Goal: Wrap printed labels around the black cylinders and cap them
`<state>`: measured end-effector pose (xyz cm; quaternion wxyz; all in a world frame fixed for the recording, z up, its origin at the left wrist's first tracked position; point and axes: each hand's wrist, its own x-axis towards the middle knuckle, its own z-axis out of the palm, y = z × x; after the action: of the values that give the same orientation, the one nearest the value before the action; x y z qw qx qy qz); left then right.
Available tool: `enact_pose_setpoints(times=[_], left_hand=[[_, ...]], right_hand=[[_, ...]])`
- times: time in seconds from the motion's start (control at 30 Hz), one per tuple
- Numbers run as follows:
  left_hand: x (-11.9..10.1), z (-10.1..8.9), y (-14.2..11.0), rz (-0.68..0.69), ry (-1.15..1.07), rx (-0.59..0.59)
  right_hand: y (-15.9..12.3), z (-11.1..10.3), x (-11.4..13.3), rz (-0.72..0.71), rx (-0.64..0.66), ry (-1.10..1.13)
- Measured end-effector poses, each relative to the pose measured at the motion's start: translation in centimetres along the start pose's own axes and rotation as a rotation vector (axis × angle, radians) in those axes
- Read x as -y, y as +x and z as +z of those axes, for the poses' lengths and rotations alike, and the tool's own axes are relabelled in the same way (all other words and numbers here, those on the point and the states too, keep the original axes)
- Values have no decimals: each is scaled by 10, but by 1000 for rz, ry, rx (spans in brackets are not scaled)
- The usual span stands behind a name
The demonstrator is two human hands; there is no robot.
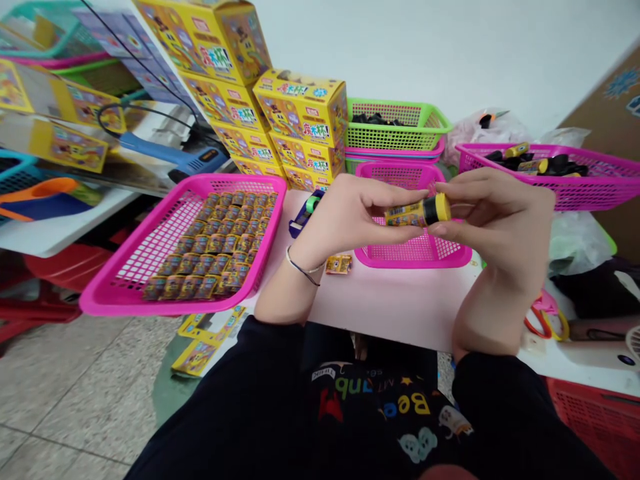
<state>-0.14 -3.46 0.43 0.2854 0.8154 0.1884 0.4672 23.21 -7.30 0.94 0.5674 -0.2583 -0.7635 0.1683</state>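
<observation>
Between both hands, above the table, a small yellow printed tube [404,215] with a black band and a yellow end lies nearly level. The fingers and thumb of my left hand [340,217] close on its printed body. My right hand [505,217] pinches the yellow end. Under the hands stands a small pink basket [367,259]; what I see of its bottom is bare mesh. A small yellow packet [339,265] lies on the table [385,303] near my left wrist. Behind that wrist is a dark blue tape dispenser [301,219] with a green roll.
At left, a large pink basket [117,273] holds rows of small wrapped cups [213,247]. Yellow boxes [300,110] are stacked behind. A green basket [420,137] and a pink basket [595,180] hold black pieces. Scissors [547,323] lie at right.
</observation>
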Motion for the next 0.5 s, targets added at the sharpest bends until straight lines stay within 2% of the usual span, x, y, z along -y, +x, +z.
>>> enact_pose_setpoints(times=[0.1,0.17,0.23,0.33,0.43,0.5], left_hand=[[-3,2,-3,210,89,-93],[-5,5,-5,239,187,-144],[-4,7,-5,117,224,-171],[2,10,-1,-91,98,-206],[13,8,3,-103,-78,-233],[16,5,5,-131,-143,-215]], right_hand=[[0,2,-6,-19,-18,-31],[1,3,-7,-35,-31,-93],[4,6,-9,-89,-40,-181],[6,16,-15,-159,-40,-169],[6,30,-20,-163,-5,-97],[5,38,-20,-176,26,-244]])
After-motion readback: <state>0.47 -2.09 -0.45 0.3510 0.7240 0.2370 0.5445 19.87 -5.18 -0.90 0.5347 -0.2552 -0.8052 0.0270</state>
